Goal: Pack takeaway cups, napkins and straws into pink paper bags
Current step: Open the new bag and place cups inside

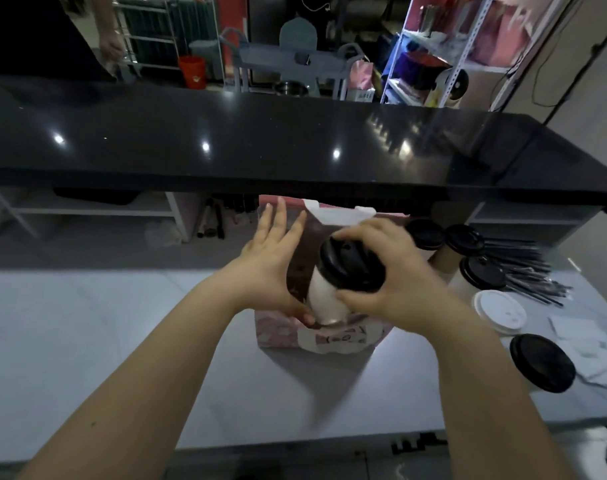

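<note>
Cup (326,299): gripped at the lid by right hand (392,282), tilted in pink bag (281,336).
Left hand (271,261): fingers held straight, laid against bag at nine o'clock.

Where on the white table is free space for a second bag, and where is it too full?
Free: the wide stretch of white table left of the pink bag, and the strip between bag and near edge. Crowded: right of the bag, where lidded cups, straws and napkins lie close together.

No readable lettering anywhere: pink bag (284,336) print and orange bucket (192,72) mark too blurred
</note>
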Demonstrator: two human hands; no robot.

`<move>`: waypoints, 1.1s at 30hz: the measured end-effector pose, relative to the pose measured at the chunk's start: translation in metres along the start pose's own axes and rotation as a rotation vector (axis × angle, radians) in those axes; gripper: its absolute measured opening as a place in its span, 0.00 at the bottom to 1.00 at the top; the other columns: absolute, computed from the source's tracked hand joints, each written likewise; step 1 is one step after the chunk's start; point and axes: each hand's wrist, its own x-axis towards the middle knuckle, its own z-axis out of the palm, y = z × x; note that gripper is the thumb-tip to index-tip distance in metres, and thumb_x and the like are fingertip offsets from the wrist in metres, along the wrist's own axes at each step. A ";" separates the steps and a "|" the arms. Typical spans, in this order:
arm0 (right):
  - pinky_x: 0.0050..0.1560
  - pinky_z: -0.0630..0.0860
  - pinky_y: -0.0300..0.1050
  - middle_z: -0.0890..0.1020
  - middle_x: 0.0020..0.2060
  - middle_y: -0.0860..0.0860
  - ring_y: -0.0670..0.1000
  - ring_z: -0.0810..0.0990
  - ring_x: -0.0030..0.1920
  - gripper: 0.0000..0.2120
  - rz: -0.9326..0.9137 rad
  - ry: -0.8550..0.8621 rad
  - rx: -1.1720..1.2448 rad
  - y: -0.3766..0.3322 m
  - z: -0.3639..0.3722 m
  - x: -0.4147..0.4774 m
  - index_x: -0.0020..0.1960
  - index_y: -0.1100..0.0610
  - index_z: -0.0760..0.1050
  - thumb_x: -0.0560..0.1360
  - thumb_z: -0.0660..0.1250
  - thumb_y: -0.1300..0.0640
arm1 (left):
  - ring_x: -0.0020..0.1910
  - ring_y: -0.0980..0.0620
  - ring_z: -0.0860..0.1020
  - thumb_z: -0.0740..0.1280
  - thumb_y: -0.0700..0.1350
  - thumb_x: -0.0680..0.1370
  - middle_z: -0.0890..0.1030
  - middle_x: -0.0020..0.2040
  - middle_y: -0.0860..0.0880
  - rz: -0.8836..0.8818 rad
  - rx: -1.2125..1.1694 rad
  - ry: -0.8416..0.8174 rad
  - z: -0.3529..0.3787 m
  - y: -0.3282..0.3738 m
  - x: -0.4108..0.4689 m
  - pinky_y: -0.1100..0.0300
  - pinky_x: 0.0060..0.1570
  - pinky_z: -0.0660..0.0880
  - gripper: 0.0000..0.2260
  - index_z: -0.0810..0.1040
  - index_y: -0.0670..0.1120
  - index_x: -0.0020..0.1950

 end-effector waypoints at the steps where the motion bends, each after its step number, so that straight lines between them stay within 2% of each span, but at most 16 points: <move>1: 0.65 0.65 0.41 0.66 0.60 0.43 0.46 0.62 0.63 0.34 0.023 -0.059 -0.067 0.000 0.008 0.003 0.67 0.40 0.66 0.63 0.75 0.47 | 0.68 0.53 0.19 0.79 0.68 0.53 0.17 0.68 0.59 0.005 0.019 -0.003 0.000 0.000 0.001 0.43 0.73 0.43 0.70 0.27 0.60 0.74; 4: 0.65 0.68 0.49 0.63 0.64 0.48 0.51 0.59 0.65 0.39 0.113 -0.180 -0.279 0.005 0.029 0.021 0.72 0.44 0.60 0.66 0.74 0.48 | 0.68 0.52 0.19 0.78 0.69 0.54 0.18 0.69 0.57 0.026 0.073 -0.006 -0.001 0.000 0.001 0.43 0.72 0.42 0.70 0.26 0.58 0.74; 7: 0.67 0.69 0.54 0.58 0.71 0.53 0.57 0.57 0.71 0.42 0.226 -0.324 -0.410 0.016 0.047 0.045 0.76 0.47 0.54 0.69 0.73 0.51 | 0.68 0.53 0.18 0.78 0.68 0.54 0.18 0.69 0.57 0.047 0.091 -0.020 0.000 -0.002 -0.007 0.42 0.72 0.43 0.70 0.27 0.56 0.75; 9: 0.66 0.69 0.54 0.58 0.73 0.56 0.60 0.58 0.72 0.42 0.245 -0.350 -0.426 0.022 0.060 0.061 0.76 0.49 0.53 0.70 0.73 0.52 | 0.67 0.56 0.18 0.79 0.67 0.53 0.18 0.68 0.59 0.057 0.049 -0.028 -0.001 -0.004 -0.012 0.43 0.74 0.48 0.71 0.26 0.58 0.74; 12: 0.57 0.73 0.48 0.65 0.71 0.55 0.58 0.70 0.66 0.44 0.246 -0.327 -0.342 0.026 0.080 0.084 0.77 0.49 0.51 0.70 0.74 0.50 | 0.66 0.59 0.18 0.80 0.65 0.53 0.18 0.69 0.60 0.063 -0.006 -0.052 -0.002 -0.003 -0.016 0.44 0.75 0.57 0.71 0.24 0.60 0.73; 15: 0.64 0.70 0.51 0.61 0.73 0.55 0.59 0.67 0.69 0.50 0.255 -0.363 -0.326 0.027 0.101 0.092 0.78 0.46 0.45 0.68 0.75 0.47 | 0.67 0.58 0.19 0.80 0.64 0.54 0.21 0.71 0.59 0.059 -0.020 -0.056 -0.001 -0.002 -0.017 0.44 0.75 0.57 0.71 0.26 0.58 0.74; 18: 0.70 0.64 0.54 0.54 0.74 0.54 0.60 0.57 0.73 0.49 0.255 -0.345 -0.338 0.034 0.114 0.081 0.77 0.46 0.49 0.67 0.76 0.45 | 0.68 0.57 0.20 0.79 0.66 0.55 0.23 0.73 0.58 0.057 -0.042 -0.031 0.000 -0.007 -0.018 0.44 0.76 0.55 0.70 0.27 0.58 0.75; 23: 0.65 0.70 0.56 0.57 0.70 0.54 0.60 0.60 0.69 0.43 0.249 -0.355 -0.379 0.036 0.115 0.067 0.76 0.47 0.54 0.69 0.74 0.46 | 0.68 0.60 0.20 0.77 0.69 0.54 0.23 0.72 0.60 0.057 -0.044 0.010 -0.003 -0.016 -0.021 0.44 0.76 0.51 0.69 0.25 0.59 0.73; 25: 0.68 0.67 0.57 0.55 0.71 0.55 0.60 0.57 0.70 0.42 0.217 -0.401 -0.412 0.033 0.116 0.064 0.76 0.47 0.54 0.70 0.74 0.46 | 0.68 0.60 0.20 0.77 0.69 0.55 0.23 0.73 0.58 0.077 -0.015 0.028 -0.002 -0.019 -0.021 0.44 0.76 0.49 0.69 0.26 0.58 0.74; 27: 0.73 0.60 0.56 0.49 0.75 0.54 0.60 0.51 0.74 0.41 0.194 -0.463 -0.448 0.032 0.121 0.060 0.78 0.47 0.49 0.73 0.70 0.45 | 0.69 0.58 0.20 0.76 0.70 0.55 0.23 0.73 0.56 0.086 0.008 0.047 -0.002 -0.022 -0.021 0.44 0.77 0.47 0.69 0.26 0.57 0.74; 30: 0.76 0.46 0.55 0.39 0.78 0.51 0.54 0.37 0.77 0.38 0.141 -0.523 -0.461 0.034 0.130 0.052 0.79 0.48 0.39 0.79 0.57 0.39 | 0.69 0.56 0.21 0.76 0.71 0.54 0.23 0.74 0.54 0.094 0.017 0.062 0.001 -0.025 -0.020 0.45 0.76 0.44 0.69 0.27 0.57 0.75; 33: 0.76 0.41 0.53 0.35 0.77 0.46 0.50 0.32 0.76 0.34 0.134 -0.571 -0.491 0.039 0.137 0.050 0.79 0.48 0.35 0.81 0.48 0.37 | 0.69 0.56 0.20 0.76 0.71 0.53 0.23 0.74 0.55 0.096 0.036 0.070 0.001 -0.028 -0.018 0.47 0.75 0.39 0.70 0.27 0.57 0.75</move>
